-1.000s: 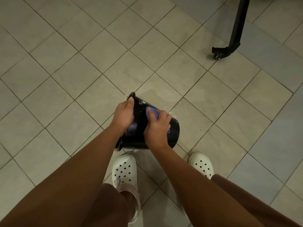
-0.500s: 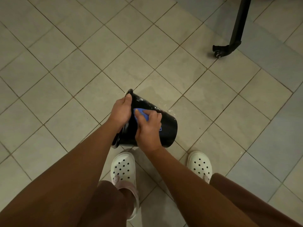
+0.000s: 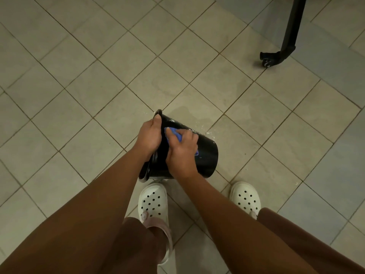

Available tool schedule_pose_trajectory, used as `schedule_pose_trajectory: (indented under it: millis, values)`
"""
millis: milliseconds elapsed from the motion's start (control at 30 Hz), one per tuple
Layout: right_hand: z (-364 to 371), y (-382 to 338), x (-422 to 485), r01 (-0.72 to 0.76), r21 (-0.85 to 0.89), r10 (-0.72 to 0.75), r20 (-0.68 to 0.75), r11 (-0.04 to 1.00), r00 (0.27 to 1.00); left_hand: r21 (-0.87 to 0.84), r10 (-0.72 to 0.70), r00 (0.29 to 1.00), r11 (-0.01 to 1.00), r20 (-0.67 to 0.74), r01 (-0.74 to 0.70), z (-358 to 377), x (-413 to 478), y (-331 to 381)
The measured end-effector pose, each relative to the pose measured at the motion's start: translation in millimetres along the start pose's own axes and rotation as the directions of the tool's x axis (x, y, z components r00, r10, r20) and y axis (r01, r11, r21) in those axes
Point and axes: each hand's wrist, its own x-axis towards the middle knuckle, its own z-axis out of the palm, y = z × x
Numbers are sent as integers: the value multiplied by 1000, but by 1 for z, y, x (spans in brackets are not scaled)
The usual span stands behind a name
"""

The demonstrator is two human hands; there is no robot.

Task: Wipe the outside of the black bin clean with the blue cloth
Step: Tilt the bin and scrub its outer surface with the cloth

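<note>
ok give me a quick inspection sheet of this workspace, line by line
surface: tiled floor, wet patch just beyond the bin
job's things: black bin tipped on its side, pale flecks on its upper wall; blue cloth against that wall
clutter: nothing seen
hands: left hand grips the bin's rim; right hand holds the cloth on the bin
cables: nothing seen
surroundings: black stand leg with a caster, far right; white clogs below the bin
</note>
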Motion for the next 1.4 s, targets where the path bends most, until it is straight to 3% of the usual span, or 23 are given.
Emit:
schedule_pose_trajectory:
  millis: [67, 200, 333, 467, 567, 667, 800, 900, 967, 1100, 1267, 1400]
  values:
    - [-4, 16, 15, -23, -37, 23, -1, 999, 1000, -9, 24, 1000, 1000, 9, -24, 1, -2, 2]
    - [-6, 38, 10, -240, -34, 236, -89, 970, 968, 35, 54, 999, 998, 6, -54, 4, -3, 6]
    - [5, 11, -19, -146, -10, 144, -103, 989, 984, 44, 25, 1000, 999, -11, -24, 0, -1, 3]
    - [-2, 15, 6, 14, -65, -13, 17, 998, 1000, 48, 53, 998, 997, 19, -54, 0, -2, 3]
    - [-12, 49, 19, -123, -90, 124, 8, 988, 992, 58, 96, 995, 994, 29, -98, 4, -3, 3]
    - [-10, 55, -1, -279, -60, 273, -91, 958, 958, 97, 124, 992, 988, 7, -124, 4, -3, 1]
    - [-1, 12, -13, -204, 46, 207, -74, 978, 975, 65, 98, 995, 993, -18, -96, 1, -3, 0]
    - [-2, 13, -4, -33, -16, 31, -74, 999, 997, 12, 109, 993, 994, -38, -109, 2, -6, 1]
    - [-5, 28, -1, -98, -52, 96, -37, 994, 995, -45, 109, 994, 993, -21, -110, 1, -10, 1]
    - [-6, 50, -7, -324, -16, 322, -77, 946, 944, -117, 10, 997, 993, 80, -1, -8, -7, -3]
    - [0, 53, -24, -294, -2, 294, -61, 956, 954, -233, -262, 945, 924, 195, 304, -11, -4, 13]
    - [3, 56, -35, -216, -13, 216, -21, 976, 976, -231, -324, 934, 907, 148, 351, -8, 2, 19]
